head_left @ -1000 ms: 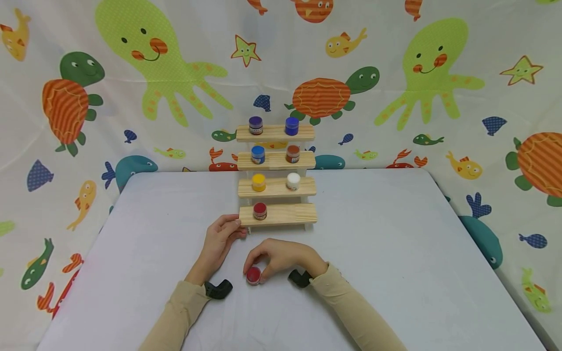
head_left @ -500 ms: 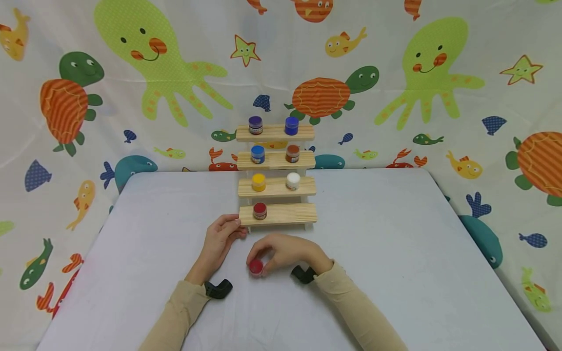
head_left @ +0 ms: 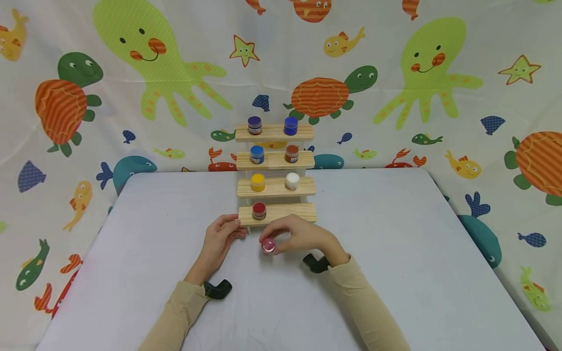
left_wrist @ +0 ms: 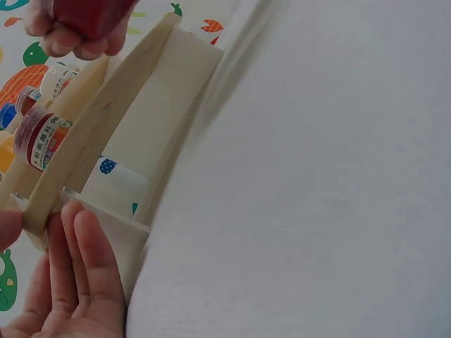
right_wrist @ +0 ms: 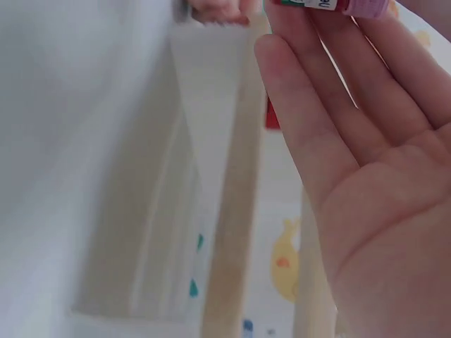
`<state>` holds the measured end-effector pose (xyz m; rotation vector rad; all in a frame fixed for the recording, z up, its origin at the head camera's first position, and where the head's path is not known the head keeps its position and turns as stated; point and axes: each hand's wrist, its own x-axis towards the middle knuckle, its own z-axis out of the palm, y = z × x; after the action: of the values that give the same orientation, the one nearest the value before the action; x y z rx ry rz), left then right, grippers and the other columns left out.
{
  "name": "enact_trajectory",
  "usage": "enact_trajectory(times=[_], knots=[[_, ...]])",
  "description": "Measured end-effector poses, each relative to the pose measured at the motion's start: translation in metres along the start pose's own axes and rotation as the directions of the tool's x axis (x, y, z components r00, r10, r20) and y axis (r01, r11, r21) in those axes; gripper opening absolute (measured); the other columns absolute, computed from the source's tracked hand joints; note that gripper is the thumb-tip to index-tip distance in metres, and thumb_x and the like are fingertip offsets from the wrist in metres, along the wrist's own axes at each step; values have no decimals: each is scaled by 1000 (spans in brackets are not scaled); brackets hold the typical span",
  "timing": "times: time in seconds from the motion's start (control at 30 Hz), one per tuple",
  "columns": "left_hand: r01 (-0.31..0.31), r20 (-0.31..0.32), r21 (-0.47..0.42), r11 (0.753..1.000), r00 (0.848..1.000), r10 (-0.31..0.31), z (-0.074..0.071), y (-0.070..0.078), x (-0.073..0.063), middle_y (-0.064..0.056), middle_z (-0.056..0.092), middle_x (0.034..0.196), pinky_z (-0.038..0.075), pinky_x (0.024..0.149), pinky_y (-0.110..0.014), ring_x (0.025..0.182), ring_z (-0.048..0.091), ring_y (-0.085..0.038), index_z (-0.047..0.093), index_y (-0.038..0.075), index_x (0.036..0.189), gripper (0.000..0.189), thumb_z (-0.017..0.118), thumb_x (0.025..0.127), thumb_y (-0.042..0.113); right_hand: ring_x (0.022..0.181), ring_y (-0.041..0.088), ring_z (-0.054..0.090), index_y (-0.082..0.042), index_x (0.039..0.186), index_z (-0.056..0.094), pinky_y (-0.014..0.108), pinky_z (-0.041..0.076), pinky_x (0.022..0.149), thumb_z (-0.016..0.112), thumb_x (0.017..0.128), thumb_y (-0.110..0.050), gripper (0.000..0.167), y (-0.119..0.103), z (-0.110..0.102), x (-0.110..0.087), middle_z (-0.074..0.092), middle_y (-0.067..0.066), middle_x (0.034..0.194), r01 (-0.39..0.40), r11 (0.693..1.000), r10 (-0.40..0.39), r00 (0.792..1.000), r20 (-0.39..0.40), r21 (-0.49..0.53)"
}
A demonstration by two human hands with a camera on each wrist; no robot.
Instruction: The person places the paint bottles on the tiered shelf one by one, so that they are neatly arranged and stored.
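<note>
A small paint jar with a red lid (head_left: 268, 245) is pinched between the thumb and fingers of my right hand (head_left: 305, 236), lifted just in front of the rack's bottom step. My left hand (head_left: 221, 239) holds the left end of that step, thumb at the plank and fingers beneath it, as the left wrist view shows. The four-step wooden rack (head_left: 298, 209) bears a dark red jar (head_left: 259, 211) on the left of its lowest step. In the right wrist view the held jar (right_wrist: 338, 5) is cut off by the top edge.
Higher steps carry a yellow jar (head_left: 258, 182), a white jar (head_left: 291, 181), a blue jar (head_left: 257, 154), a brown jar (head_left: 291, 153), a dark violet jar (head_left: 254, 125) and a deep blue jar (head_left: 291, 126). A white cloth table (head_left: 386, 234) lies beneath; a sea-animal curtain (head_left: 272, 48) hangs behind.
My right hand has carried the red-lidded paint jar forward and a little right, off the table toward the bottom step. My left hand has stayed at the rack's end.
</note>
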<state>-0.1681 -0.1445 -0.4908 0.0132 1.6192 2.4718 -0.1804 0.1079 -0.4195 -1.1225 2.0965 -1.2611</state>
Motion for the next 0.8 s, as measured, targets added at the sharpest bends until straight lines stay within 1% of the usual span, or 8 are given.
enact_trajectory(times=[0.1,0.17,0.27,0.4,0.5,0.6,0.8], knots=[[3,4,-1,1000,1000,-3,0,0,0,-8,67,93,58,77,-26,84,66,-17,48,-8,123,30,58,100,8,101,9,63,-13,116,71,28,51,95,81,83,-9,34,-1,-8,-6,70,-6,110,-1,999,-1,998,-62,-36],[1,6,-5,1000,1000,-1,-1,0,0,-8,67,93,58,76,-26,84,66,-17,48,-8,123,30,59,100,8,100,10,63,-13,116,71,29,52,94,81,83,-10,35,0,-13,-9,70,-5,110,-11,999,7,994,-108,-42],[0,5,-15,1000,1000,0,-1,-1,0,-9,67,93,58,76,-26,83,66,-18,48,-8,123,30,59,100,7,100,13,64,-11,117,70,32,54,93,81,82,-7,36,1,-19,-15,70,-1,111,-19,1000,17,986,-168,-8],[2,8,-21,1000,1000,-2,-2,-1,0,-9,67,93,58,76,-27,83,66,-19,48,-8,123,31,60,100,8,101,16,64,-9,118,69,36,54,93,80,83,-6,36,2,-25,-20,69,1,114,-23,1000,23,970,-243,2],[3,13,-19,1000,1000,-3,-2,-1,0,-10,67,93,58,76,-27,84,66,-19,48,-9,123,32,60,99,8,103,17,63,-8,119,68,36,54,94,80,84,-8,37,2,-29,-23,68,2,115,-38,999,33,953,-302,-11],[3,18,-21,1000,1000,-3,-2,-1,0,-10,67,93,58,77,-27,84,66,-19,47,-9,124,33,61,99,9,105,19,62,-6,119,68,36,54,94,79,84,-7,37,2,-31,-25,69,5,114,-62,998,59,932,-358,4],[5,24,-18,1000,1000,-4,-2,-1,0,-10,66,94,57,77,-27,85,66,-19,47,-9,125,35,61,99,10,104,29,62,0,119,67,44,54,95,77,84,0,36,3,-33,-26,69,14,112,-108,993,118,884,-452,47]])
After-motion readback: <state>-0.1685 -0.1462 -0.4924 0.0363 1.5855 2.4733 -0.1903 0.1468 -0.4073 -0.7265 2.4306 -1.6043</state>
